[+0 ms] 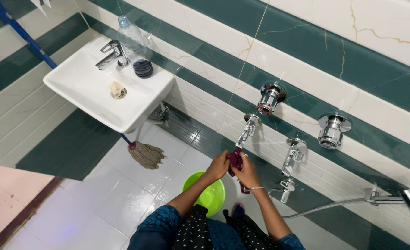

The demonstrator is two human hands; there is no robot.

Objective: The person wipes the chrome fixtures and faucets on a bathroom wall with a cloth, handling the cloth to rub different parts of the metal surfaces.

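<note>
- A dark red cloth (235, 159) is gripped between both hands, just below the wall tap (247, 129); the left hand (219, 166) is closed on its left side, the right hand (247, 172) clenched round its right side and lower end.
- The cloth is bunched and held over the floor, above and just right of a green bucket (208, 193).
- No water can be seen running from the tap; whether the cloth is wet cannot be told.
- The work is judged to be midway: the cloth is in hand at the tap, not yet hung or laid anywhere.
- A mop (146, 154) leans under the sink (98, 92), on which a bottle (134, 46) stands.
</note>
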